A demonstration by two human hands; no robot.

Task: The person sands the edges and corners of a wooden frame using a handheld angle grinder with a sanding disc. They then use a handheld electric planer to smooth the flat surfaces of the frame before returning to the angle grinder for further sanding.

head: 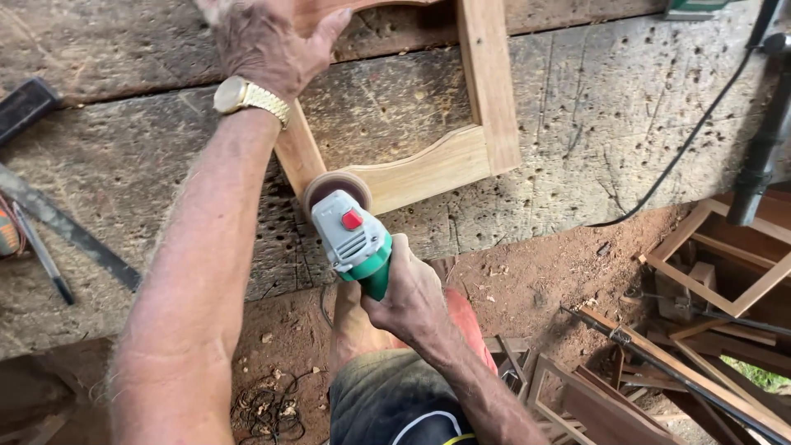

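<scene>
A wooden door frame with an arched lower rail lies flat on the pitted, worn workbench, its lower-left corner under the sanding disc of a grey-and-green angle grinder. My right hand is closed tight around the grinder's green body just below the frame, thumb along its side. My left hand, a gold wristwatch on the wrist, lies spread and flat on the frame's left stile, gripping nothing. A black cable runs across the bench to the right of the frame. Dark metal tools lie well left of it. More frames are stacked on the dirt floor below and right.
</scene>
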